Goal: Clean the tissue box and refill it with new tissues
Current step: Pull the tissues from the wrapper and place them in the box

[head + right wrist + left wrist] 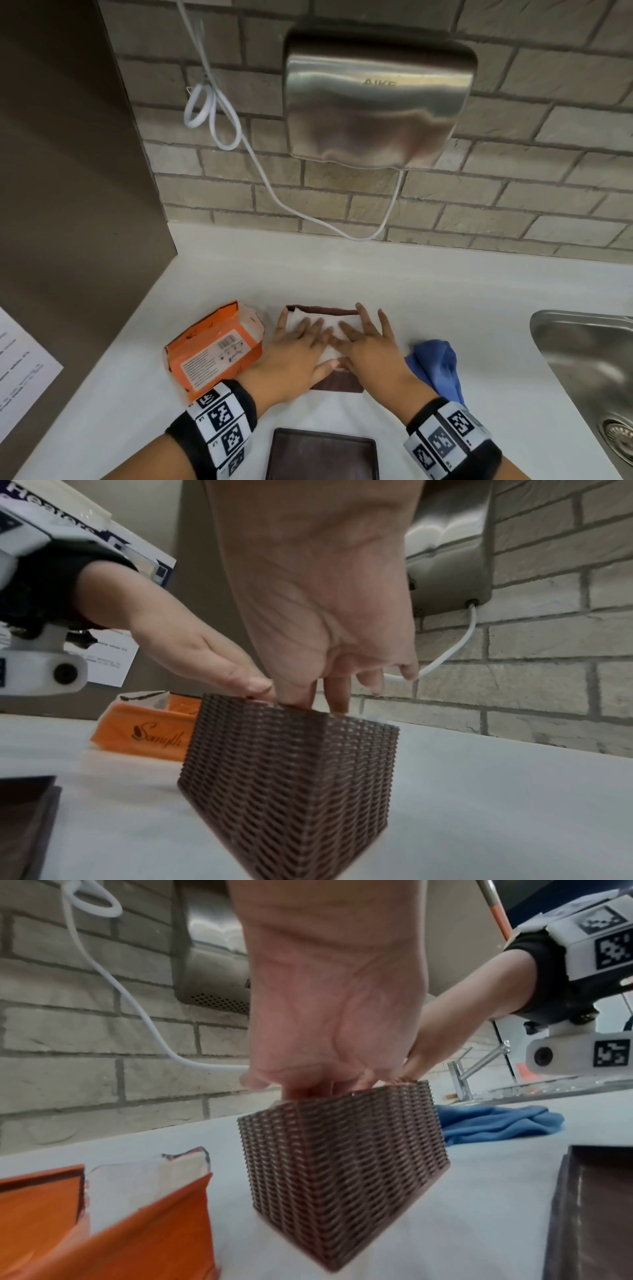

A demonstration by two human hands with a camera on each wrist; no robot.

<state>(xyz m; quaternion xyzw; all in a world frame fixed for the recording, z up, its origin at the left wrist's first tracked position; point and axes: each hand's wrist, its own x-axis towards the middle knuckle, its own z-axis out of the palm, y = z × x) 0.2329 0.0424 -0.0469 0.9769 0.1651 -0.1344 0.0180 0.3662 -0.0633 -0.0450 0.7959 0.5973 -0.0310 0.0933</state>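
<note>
A brown woven tissue box stands open-topped in the middle of the white counter, with a stack of white tissues inside it. My left hand and right hand lie side by side, fingers straight, and press flat on the tissues. The wrist views show the box's woven walls with fingers reaching in over the rim. The brown lid lies apart at the counter's front edge. An opened orange tissue pack sits just left of the box.
A crumpled blue cloth lies right of the box. Further right is a steel sink with a tap. A steel hand dryer and its white cable hang on the brick wall behind. A brown partition closes the left side.
</note>
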